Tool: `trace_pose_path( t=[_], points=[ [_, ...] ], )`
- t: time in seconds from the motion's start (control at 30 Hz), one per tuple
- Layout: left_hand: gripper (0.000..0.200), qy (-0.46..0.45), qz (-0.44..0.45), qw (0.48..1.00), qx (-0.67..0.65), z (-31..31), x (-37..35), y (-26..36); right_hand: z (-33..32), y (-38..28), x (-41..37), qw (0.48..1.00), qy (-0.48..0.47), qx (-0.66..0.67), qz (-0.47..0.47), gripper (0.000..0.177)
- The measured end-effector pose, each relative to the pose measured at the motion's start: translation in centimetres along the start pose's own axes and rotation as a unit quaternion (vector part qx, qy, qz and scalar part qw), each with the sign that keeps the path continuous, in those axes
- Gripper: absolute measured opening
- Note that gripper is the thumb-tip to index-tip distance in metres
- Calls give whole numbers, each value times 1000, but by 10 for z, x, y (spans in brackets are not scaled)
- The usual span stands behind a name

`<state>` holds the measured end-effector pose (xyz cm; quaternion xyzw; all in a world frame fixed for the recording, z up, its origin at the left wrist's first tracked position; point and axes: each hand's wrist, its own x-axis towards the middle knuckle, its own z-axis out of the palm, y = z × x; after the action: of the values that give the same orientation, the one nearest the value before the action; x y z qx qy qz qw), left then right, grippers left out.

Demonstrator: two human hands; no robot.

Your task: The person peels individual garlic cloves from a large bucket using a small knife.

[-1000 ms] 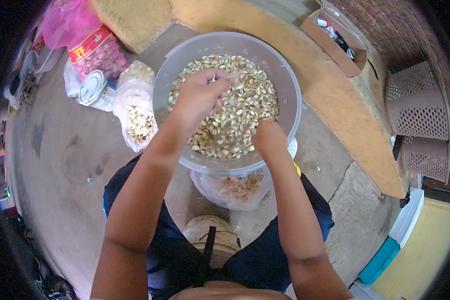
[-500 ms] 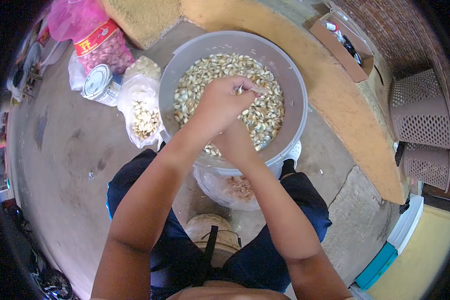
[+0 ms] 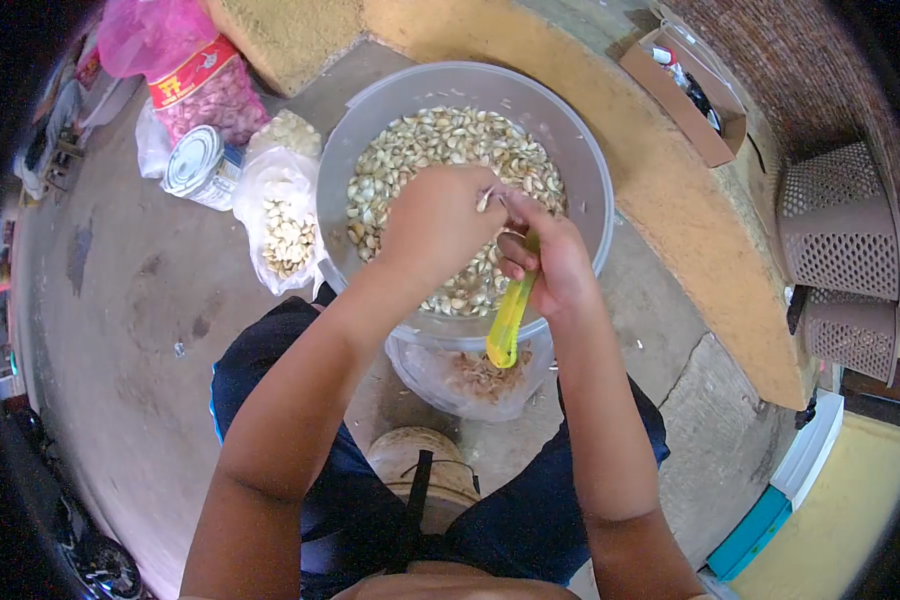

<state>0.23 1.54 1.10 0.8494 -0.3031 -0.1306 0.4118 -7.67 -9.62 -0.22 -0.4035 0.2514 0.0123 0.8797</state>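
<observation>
A big clear plastic bowl [image 3: 582, 150] full of garlic cloves [image 3: 425, 150] in water stands on the concrete floor in front of me. My left hand [image 3: 435, 222] hovers over the bowl and pinches a single clove [image 3: 487, 198] between its fingertips. My right hand [image 3: 550, 255] meets it there, gripping a yellow-handled knife [image 3: 510, 318] whose blade touches the clove; the handle points down toward me. Below the bowl lies a clear bag [image 3: 475, 378] holding garlic skins.
Left of the bowl are a bag of peeled cloves [image 3: 285, 232], a tin can [image 3: 195, 160], a red mesh sack of garlic [image 3: 210, 100] and a pink bag [image 3: 140, 35]. A raised yellow ledge [image 3: 670, 190] curves on the right, bearing a cardboard box [image 3: 685, 95]. Brown lattice baskets [image 3: 840, 230] stand far right.
My left hand lifted a clove out of the bowl and moved right. My right hand rose from the bowl's near rim to meet it, and the yellow-handled knife now shows in its grip.
</observation>
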Motion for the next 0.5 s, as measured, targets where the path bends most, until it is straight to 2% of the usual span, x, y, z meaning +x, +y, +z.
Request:
trace_pose_path(
  t=[0.03, 0.13, 0.23, 0.3, 0.33, 0.4, 0.43, 0.47, 0.5],
  points=[
    [17, 15, 27, 999, 15, 4, -1, -2, -1, 1, -1, 1000, 21, -9, 1, 18],
    [19, -34, 89, 995, 30, 11, 1, -9, -9, 1, -5, 998, 64, -29, 1, 12],
    [24, -75, 147, 984, -68, 15, 2, -13, -23, 0, -7, 997, 61, -42, -2, 8],
    [26, -111, 129, 979, -109, 14, 2, -10, -32, -2, -9, 996, 60, -60, -9, 9],
    [27, -130, 121, 975, -130, 12, 1, -6, -34, -5, -11, 991, 72, -116, -5, 9],
    [27, -162, -8, 976, -148, 0, 6, 3, -36, -9, -14, 970, 95, -224, 4, 9],
    [27, -177, -72, 969, -155, -5, 8, 6, -38, -7, -15, 926, 71, -368, -42, 10],
    [29, -179, -108, 947, -244, -7, 10, 6, -41, -1, -18, 859, 45, -502, -86, 11],
    [31, -178, -143, 916, -330, -9, 11, 6, -45, 5, -19, 771, 18, -624, -128, 12]
  ],
)
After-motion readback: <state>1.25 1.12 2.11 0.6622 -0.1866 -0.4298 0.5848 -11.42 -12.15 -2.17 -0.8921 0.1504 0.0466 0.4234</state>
